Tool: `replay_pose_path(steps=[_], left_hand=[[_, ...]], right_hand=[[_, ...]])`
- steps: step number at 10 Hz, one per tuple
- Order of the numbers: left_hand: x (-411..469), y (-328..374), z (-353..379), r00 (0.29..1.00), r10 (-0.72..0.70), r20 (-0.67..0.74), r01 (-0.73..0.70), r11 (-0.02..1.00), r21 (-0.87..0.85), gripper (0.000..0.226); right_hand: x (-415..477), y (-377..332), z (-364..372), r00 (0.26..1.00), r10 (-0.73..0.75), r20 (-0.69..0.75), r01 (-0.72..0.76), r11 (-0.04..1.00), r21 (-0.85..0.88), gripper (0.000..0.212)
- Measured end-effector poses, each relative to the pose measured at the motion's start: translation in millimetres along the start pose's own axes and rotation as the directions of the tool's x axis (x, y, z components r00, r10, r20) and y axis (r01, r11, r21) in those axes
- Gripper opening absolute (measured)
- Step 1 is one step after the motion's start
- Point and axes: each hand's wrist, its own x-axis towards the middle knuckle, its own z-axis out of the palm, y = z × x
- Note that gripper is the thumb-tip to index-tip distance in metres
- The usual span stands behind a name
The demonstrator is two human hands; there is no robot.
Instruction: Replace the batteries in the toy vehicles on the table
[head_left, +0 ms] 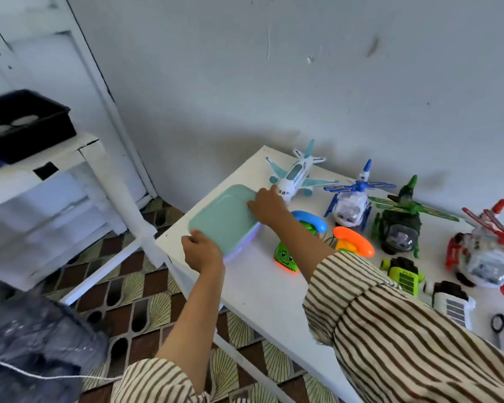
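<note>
Striped sleeves (405, 344) filled the near frame, both forearms reaching out to a teal box (224, 219) sitting at the left end of the worktop (259, 292), close to its edge. Left hand (201, 251) clamped round the box's near corner, fingers curled under the rim. Right hand (266, 206) gripped the far right side of the lid. Contents not visible; probably batteries or tools, a guess. Main risk: box close to the drop to the tiled floor (146, 303), so a pull toward the left hand could tip it off, or the lid could pop and spill whatever was inside. Second risk: right hand knuckles were just beside the nose of the white plane (296, 175), and a lift or twist could knock it. The right forearm crossed over a green toy phone car (287, 257) with a blue handset (312, 221), which it could drag. The toy vehicles to be serviced all sat untouched on the worktop: blue helicopter (351, 199), green helicopter (399, 225), red helicopter (486, 257), small green truck (402, 273), white truck (451, 301), plus an orange handset (354, 241). White shelf (41, 170) with a black tray (21, 126) stood well apart, left.
</note>
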Motion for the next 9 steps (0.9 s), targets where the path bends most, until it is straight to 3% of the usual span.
replay_pose_path(steps=[4,7,8,9], left_hand=[[-1.1,-14.0,14.2,1.000,0.012,0.005,-0.013,0.999,0.041,0.040],[5.8,-14.3,13.5,0.996,0.041,0.077,-0.045,0.998,0.049,0.040],[13.9,-19.9,12.2,0.985,-0.001,0.173,0.006,1.000,-0.028,0.036],[23.1,-25.6,0.2,0.946,-0.100,0.308,0.143,0.982,-0.121,0.028]], right_hand=[[25.0,3.0,21.6,0.994,0.036,0.099,-0.023,0.991,-0.129,0.048],[14.1,-2.3,21.5,0.994,0.112,0.013,-0.108,0.976,-0.188,0.046],[-0.5,-8.2,10.6,0.998,0.050,0.032,-0.044,0.984,-0.174,0.038],[-20.6,-2.4,4.9,0.996,-0.042,0.078,0.051,0.993,-0.105,0.037]])
